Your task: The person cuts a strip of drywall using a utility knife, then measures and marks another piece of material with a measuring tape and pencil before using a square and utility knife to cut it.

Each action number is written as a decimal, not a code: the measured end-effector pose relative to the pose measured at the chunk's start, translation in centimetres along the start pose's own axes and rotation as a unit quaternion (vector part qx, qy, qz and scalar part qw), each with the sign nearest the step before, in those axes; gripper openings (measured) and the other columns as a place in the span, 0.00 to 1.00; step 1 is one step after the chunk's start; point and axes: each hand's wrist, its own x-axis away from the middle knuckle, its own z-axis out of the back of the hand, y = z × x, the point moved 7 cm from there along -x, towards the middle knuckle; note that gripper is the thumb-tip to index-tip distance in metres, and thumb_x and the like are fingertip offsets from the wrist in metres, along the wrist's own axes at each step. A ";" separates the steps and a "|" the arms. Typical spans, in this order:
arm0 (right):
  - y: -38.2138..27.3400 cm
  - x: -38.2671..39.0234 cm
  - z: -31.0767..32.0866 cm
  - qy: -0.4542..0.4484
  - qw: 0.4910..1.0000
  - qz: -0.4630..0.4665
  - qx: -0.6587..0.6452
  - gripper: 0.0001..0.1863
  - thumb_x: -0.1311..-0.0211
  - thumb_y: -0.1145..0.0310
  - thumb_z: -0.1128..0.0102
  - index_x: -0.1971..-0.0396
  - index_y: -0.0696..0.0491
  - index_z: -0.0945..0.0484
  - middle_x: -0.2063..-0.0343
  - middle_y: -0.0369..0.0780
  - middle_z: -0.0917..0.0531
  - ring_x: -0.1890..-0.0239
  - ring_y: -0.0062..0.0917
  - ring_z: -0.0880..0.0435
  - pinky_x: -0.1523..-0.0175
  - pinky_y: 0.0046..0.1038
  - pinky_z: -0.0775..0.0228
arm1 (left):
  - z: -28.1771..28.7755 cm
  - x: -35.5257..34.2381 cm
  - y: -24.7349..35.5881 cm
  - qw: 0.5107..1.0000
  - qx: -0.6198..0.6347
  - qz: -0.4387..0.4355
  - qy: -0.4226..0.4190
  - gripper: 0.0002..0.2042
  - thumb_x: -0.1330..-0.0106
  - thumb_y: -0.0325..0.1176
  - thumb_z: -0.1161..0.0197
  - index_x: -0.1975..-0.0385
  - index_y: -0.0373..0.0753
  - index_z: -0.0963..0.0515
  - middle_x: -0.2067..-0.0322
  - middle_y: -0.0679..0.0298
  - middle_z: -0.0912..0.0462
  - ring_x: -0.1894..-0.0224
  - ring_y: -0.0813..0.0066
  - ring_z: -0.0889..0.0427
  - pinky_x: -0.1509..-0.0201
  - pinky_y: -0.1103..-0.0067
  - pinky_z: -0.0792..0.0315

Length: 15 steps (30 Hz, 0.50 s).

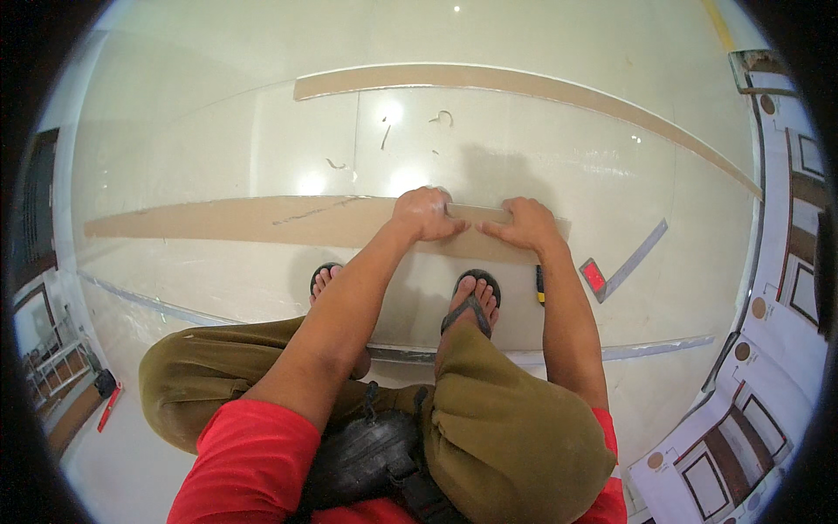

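Note:
A long strip of brown-faced plasterboard point(323, 221) with pale edges lies across the floor in front of my feet. My left hand point(425, 216) is closed on its far edge, fingers curled over and thumb on the brown face. Just to the right, my right hand point(526, 225) grips the same edge, its thumb pointing toward the left thumb. Between the hands a pale line runs along the strip's upper edge. The fingertips behind the edge are hidden. A black and yellow tool point(540, 286), partly covered by my right forearm, lies beside the strip's right end.
A second brown strip point(524, 81) lies farther off. An L-shaped metal square point(633, 262) with a red patch rests at the right. A long metal straightedge point(655, 348) runs behind my sandalled feet. Thin scraps point(443, 117) dot the floor; printed sheets point(742, 437) line the right side.

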 end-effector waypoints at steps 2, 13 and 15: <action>0.1 0.1 -0.2 0.008 1.000 -0.004 -0.001 0.43 0.51 0.25 0.30 0.56 0.55 0.10 0.57 0.51 0.09 0.51 0.48 0.10 0.41 0.47 0.20 | -0.1 0.0 0.1 1.000 0.003 0.011 -0.005 0.32 0.41 0.66 0.30 0.55 0.39 0.12 0.55 0.53 0.09 0.49 0.53 0.11 0.43 0.62 0.18; -0.5 1.0 1.4 0.050 0.998 -0.025 0.036 0.42 0.51 0.31 0.27 0.49 0.53 0.14 0.55 0.50 0.09 0.50 0.46 0.10 0.42 0.47 0.21 | 0.5 -0.2 -0.1 0.999 -0.002 0.032 0.001 0.31 0.43 0.65 0.28 0.56 0.40 0.12 0.55 0.54 0.09 0.49 0.53 0.10 0.43 0.62 0.18; 1.6 2.4 3.7 0.077 0.995 -0.043 0.049 0.43 0.53 0.34 0.24 0.45 0.53 0.16 0.53 0.50 0.10 0.50 0.46 0.10 0.44 0.46 0.20 | 0.9 -0.6 0.1 1.000 0.004 0.026 0.009 0.31 0.45 0.65 0.25 0.57 0.40 0.12 0.55 0.54 0.09 0.49 0.53 0.10 0.43 0.62 0.17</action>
